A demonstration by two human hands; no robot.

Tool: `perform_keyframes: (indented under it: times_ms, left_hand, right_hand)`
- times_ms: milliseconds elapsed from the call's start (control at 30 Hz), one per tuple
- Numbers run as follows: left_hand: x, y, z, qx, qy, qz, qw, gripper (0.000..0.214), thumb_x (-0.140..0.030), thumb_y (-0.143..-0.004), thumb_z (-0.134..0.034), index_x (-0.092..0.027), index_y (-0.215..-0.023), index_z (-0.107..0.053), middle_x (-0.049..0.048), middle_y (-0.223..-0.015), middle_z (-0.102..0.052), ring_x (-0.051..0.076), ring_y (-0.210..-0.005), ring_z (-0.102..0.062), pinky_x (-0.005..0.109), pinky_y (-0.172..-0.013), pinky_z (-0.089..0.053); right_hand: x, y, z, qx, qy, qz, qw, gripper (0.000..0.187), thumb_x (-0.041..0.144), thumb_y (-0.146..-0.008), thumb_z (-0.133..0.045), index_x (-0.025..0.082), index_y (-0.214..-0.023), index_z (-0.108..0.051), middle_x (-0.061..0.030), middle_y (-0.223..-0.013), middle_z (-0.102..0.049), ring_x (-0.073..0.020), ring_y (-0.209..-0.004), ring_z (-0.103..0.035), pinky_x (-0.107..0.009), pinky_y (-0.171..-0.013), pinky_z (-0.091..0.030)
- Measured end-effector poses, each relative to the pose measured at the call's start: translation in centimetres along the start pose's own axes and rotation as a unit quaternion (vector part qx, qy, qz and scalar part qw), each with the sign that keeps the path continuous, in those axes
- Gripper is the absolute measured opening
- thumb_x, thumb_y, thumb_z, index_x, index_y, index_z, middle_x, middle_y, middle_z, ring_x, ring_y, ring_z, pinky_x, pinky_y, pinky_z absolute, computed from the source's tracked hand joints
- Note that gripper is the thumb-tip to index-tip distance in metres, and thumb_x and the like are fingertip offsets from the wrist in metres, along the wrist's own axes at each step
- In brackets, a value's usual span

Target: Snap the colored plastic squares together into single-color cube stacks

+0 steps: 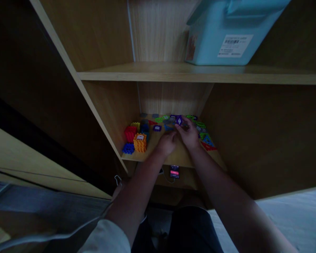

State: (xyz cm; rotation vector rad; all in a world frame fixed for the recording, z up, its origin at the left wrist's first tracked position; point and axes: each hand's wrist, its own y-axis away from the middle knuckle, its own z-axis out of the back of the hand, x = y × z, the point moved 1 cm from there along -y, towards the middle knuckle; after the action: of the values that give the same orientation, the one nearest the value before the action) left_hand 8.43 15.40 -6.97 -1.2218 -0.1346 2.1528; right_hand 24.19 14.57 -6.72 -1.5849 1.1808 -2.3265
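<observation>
Purple piece (178, 120), white-marked (in right hand (189, 134)).

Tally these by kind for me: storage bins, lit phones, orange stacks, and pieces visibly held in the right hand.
Light blue storage bin: 1
Lit phone: 1
Orange stack: 1
Purple piece in the right hand: 1
Total: 4

Head-worn view, looking forward and steeply down into an open wooden cabinet (252, 133); the upper shelf (158, 76) lies nearer the lens, the left hand (168, 142) and right hand (190, 133) farther off, near mid-frame.
</observation>
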Motion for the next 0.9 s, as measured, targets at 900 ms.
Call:
perform_keyframes:
  times_ms: [900]
  left_hand:
    - [-0.9,0.4,-1.4,0.097,-0.092,-0.001,0.991,0.041,-0.035,-0.098,-0.067,-0.022,-0.136,-0.075,0.015,-0.146,-0.071,0.038,-0.133,-0.065,0.049,-0.119,-0.048]
  right_hand:
    - [-2.1,-4.2,-8.8,0.316,0.136,0.063,0.937,0.028,0.022,-0.089,-0.082,0.025,-0.117,-0.08,-0.006,-0.116,-0.081,-0.0237,-0.104,-0.075,-0.038,-0.099,-0.057]
